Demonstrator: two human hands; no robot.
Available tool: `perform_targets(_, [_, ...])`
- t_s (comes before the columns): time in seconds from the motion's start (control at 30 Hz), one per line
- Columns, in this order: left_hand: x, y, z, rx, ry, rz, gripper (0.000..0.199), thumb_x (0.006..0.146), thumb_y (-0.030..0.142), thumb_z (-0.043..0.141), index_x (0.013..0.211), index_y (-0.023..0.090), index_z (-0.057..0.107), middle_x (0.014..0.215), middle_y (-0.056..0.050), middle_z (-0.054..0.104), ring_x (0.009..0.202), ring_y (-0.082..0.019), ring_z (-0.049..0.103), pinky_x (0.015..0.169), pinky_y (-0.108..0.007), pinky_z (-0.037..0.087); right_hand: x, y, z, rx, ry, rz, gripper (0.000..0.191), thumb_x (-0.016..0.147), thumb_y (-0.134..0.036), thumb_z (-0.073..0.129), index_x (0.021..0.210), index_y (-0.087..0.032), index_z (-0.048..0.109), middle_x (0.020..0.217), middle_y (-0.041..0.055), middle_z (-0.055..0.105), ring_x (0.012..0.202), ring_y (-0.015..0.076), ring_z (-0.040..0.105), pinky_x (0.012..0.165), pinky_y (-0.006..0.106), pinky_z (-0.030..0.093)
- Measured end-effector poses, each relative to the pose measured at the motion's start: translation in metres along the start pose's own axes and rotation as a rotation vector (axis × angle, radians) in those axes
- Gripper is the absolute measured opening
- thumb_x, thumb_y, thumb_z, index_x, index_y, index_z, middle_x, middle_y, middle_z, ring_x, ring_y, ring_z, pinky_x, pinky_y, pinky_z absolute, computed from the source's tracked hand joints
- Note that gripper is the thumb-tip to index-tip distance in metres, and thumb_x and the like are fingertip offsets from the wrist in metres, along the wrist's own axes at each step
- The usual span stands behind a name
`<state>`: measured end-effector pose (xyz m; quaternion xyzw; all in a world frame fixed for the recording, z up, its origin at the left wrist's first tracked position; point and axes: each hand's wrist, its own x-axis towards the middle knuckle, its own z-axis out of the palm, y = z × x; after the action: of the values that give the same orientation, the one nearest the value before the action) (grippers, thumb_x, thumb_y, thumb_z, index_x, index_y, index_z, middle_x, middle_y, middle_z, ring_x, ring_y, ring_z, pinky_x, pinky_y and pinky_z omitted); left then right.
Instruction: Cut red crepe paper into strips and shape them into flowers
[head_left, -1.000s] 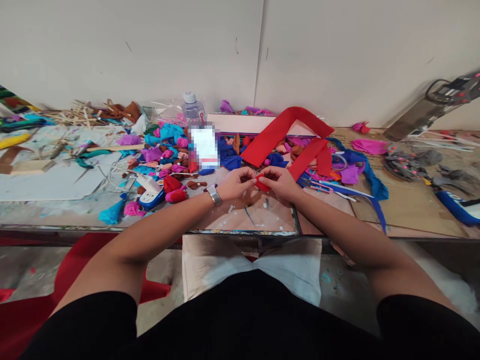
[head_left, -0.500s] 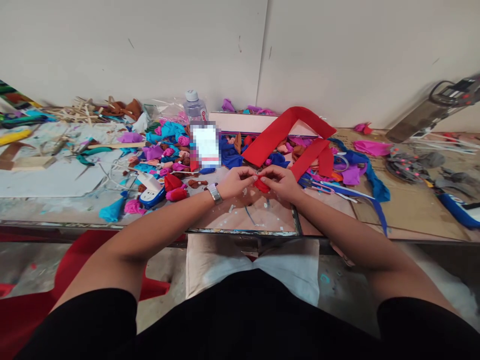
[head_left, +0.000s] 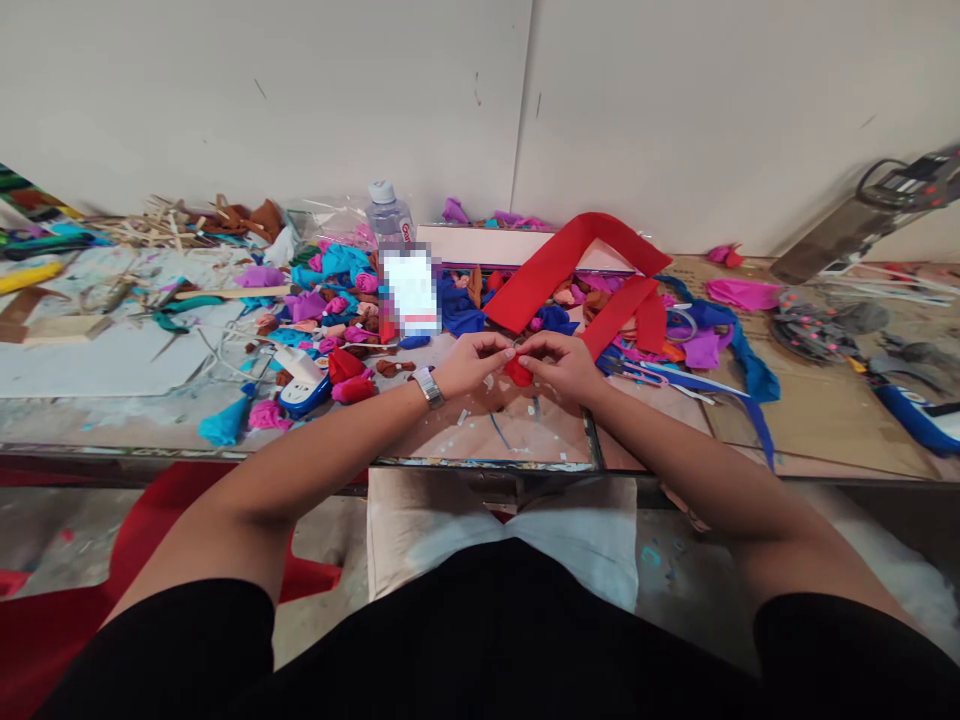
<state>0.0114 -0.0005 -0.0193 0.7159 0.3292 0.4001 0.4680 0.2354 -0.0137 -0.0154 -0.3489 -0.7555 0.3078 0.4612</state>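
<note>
A small red cloth piece [head_left: 519, 372] is pinched between my two hands above the front of the table [head_left: 450, 430]. My left hand [head_left: 480, 362], with a silver watch at the wrist, grips its left side with thumb and fingertips. From the right, my right hand [head_left: 559, 364] is closed on the same piece, fingertips close to the left ones. Behind the hands a long folded red fabric strip [head_left: 540, 270] lies over a heap of coloured scraps. Pink-handled scissors [head_left: 645, 374] lie right of my right hand.
Left of my hands are a white and blue power socket [head_left: 304, 388] and many small cloth bundles. A bottle [head_left: 390, 217] and a blurred bright rectangle [head_left: 411, 292] stand behind. Cardboard [head_left: 817, 420], a grey pincushion-like bundle [head_left: 810, 325] and a dark cylinder [head_left: 832, 235] are at right.
The red piece between my fingertips has shifted slightly and shows a different, rounder shape. Both hands remain almost in the same place, and the view has moved a little.
</note>
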Motion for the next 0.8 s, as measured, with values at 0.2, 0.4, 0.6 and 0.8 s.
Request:
perform_targets(0.2, [0.0002, 0.0010, 0.0013, 0.048, 0.014, 0.028, 0.048, 0.088, 0.063, 0.075, 0.091, 0.014, 0.075, 0.086, -0.006, 0.075, 0.075, -0.014, 0.064, 0.073, -0.028, 0.050, -0.0004, -0.0014, 0.0008, 0.005, -0.002, 0.054, 0.039, 0.086, -0.058, 0.081, 0.093, -0.021, 0.080, 0.085, 0.0050, 0.080, 0.074, 0.0188, 0.069, 0.069, 0.031, 0.054])
perform_targets(0.4, [0.0001, 0.0032, 0.0009, 0.076, 0.011, 0.039, 0.046, 0.090, 0.061, 0.074, 0.089, 0.014, 0.076, 0.084, -0.005, 0.075, 0.074, -0.014, 0.063, 0.073, -0.027, 0.050, -0.0009, 0.0032, 0.0018, 0.093, -0.017, 0.135, 0.041, 0.085, -0.058, 0.082, 0.099, -0.020, 0.081, 0.091, 0.0059, 0.081, 0.078, 0.0195, 0.071, 0.072, 0.031, 0.056])
perform_targets(0.6, [-0.0001, 0.0023, 0.0004, 0.086, 0.021, 0.001, 0.053, 0.088, 0.067, 0.073, 0.091, 0.014, 0.077, 0.085, -0.006, 0.076, 0.074, -0.014, 0.063, 0.071, -0.027, 0.050, 0.0009, 0.0042, 0.0025, 0.079, -0.011, 0.164, 0.040, 0.083, -0.058, 0.084, 0.092, -0.019, 0.081, 0.084, 0.0049, 0.080, 0.071, 0.0181, 0.068, 0.068, 0.031, 0.054])
perform_targets(0.8, [-0.0013, 0.0058, 0.0012, 0.080, -0.008, 0.021, 0.050, 0.087, 0.063, 0.077, 0.098, 0.014, 0.076, 0.094, -0.008, 0.077, 0.082, -0.016, 0.067, 0.078, -0.029, 0.052, 0.0032, 0.0039, 0.0047, 0.246, 0.064, 0.186, 0.040, 0.079, -0.057, 0.087, 0.088, -0.020, 0.076, 0.083, 0.0030, 0.076, 0.075, 0.0171, 0.068, 0.075, 0.032, 0.056])
